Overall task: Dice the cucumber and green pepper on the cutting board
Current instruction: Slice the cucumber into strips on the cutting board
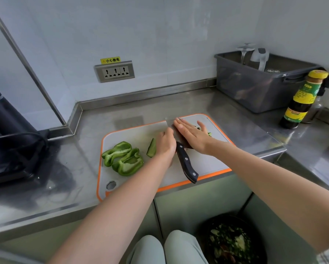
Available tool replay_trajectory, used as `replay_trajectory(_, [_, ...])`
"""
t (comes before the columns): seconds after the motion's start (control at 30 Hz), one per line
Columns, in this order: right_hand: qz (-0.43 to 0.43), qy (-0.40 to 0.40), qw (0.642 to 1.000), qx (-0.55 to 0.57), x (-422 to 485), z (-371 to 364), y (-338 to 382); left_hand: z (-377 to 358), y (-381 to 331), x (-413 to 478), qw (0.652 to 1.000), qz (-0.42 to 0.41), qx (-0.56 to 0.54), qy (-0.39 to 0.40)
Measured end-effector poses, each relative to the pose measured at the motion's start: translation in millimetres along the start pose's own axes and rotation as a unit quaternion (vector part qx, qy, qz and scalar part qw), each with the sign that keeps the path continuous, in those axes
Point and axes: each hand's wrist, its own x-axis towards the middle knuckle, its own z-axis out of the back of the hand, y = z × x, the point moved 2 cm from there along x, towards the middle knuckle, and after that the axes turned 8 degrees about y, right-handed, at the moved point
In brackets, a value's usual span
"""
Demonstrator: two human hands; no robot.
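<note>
Right hand (190, 133) lies spread flat on the knife (186, 162) blade, probably crushing cucumber (209, 133) beneath. Left hand (165, 143), at its 9 o'clock, likely steadies it; fingers hidden.

Open steel counter (140, 109) behind and left of the cutting board (207, 163), bare board right of the knife handle (186, 164); in the way, pepper pieces (121, 159) and a cucumber wedge (151, 148) on its left half, grey bin (255, 88) and sauce bottle (300, 103) far right, dark appliance (3, 130) far left.
</note>
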Motion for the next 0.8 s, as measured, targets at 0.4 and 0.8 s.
replay_trajectory(0.4, [-0.038,-0.118,0.977,0.174,-26,39,10,10,-8,4,0.995,-0.061,0.021,-0.073])
replay_trajectory(0.8, [-0.054,-0.104,0.930,0.349,-42,45,1,-26,-25,18,0.986,-0.148,0.062,0.036])
